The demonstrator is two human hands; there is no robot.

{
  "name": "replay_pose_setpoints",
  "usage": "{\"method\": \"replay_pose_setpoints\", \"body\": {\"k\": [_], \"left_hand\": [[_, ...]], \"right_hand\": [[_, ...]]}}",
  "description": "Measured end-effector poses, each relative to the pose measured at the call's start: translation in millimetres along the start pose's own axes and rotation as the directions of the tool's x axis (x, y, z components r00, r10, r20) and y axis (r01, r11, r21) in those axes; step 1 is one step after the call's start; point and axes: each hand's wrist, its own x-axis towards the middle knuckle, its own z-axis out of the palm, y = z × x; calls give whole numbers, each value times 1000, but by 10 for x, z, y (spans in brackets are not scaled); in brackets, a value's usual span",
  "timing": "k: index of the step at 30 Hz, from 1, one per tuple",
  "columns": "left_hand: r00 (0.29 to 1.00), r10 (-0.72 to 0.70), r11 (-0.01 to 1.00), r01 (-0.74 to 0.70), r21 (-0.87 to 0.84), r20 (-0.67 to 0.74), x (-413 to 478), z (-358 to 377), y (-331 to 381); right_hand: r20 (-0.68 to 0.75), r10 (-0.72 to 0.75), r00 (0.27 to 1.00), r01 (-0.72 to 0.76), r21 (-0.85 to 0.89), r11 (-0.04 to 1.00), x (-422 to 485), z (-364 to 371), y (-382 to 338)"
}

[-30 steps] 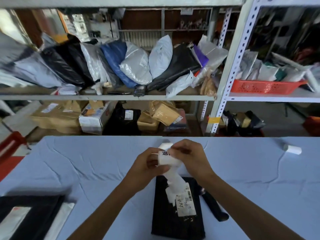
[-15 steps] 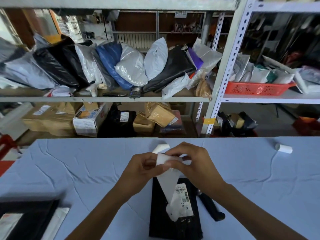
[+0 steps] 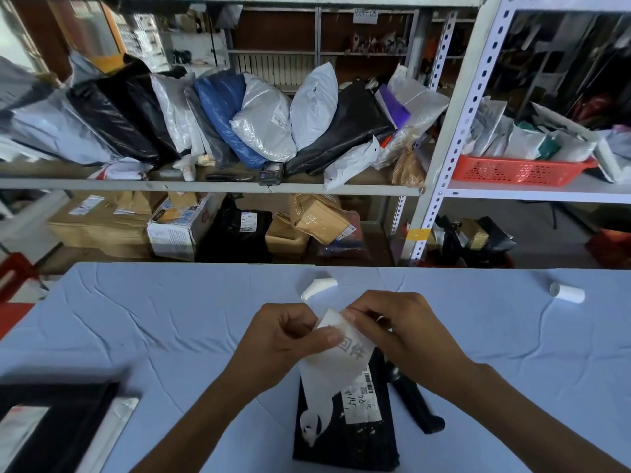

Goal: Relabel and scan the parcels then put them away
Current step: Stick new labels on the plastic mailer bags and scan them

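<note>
On the near middle of the blue table (image 3: pixel 153 319) lies a flat black parcel (image 3: pixel 345 442), its long side running near to far. A white sticker (image 3: pixel 363 401) with a barcode and handwriting is stuck on the parcel's right part.

Both hands are raised just above the parcel's far end and meet over a white label (image 3: pixel 345 356). The left hand (image 3: pixel 280 336) pinches the label's left edge, with the thumb lying across its face and the other fingers curled behind. The right hand (image 3: pixel 403 329) pinches the top right corner with curled fingertips. The label bears large dark printed characters, and a pale strip of it hangs down over the parcel toward its left side.

Just right of the parcel a black handheld tool (image 3: pixel 415 404) lies on the cloth, slanted; what kind of tool it is cannot be told. Beyond the hands a small white paper roll (image 3: pixel 319 287) lies on its side, and a second roll (image 3: pixel 566 293) sits far to the right. At the near left edge rests another black parcel (image 3: pixel 51 428) on a pale envelope.

Behind the table stands a metal shelf (image 3: pixel 205 186). Its upper board is packed with leaning bags (image 3: pixel 263 121) in black, grey, blue and white. Cardboard boxes (image 3: pixel 102 223) fill the board below. On the right, a red basket (image 3: pixel 519 170) holds more packets.
</note>
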Motion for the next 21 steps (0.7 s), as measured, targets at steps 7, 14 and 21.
{"method": "replay_pose_setpoints", "body": {"k": [7, 14, 21], "left_hand": [[989, -52, 998, 57, -40, 136, -26, -153, -17], [934, -346, 765, 339, 548, -94, 141, -589, -759], [865, -447, 497, 452, 741, -228, 403, -327, -1974]], "right_hand": [[33, 370, 928, -355, 372, 857, 94, 103, 162], [-31, 761, 648, -687, 407, 602, 26, 437, 899], [6, 793, 609, -774, 221, 593, -311, 1007, 1247]]}}
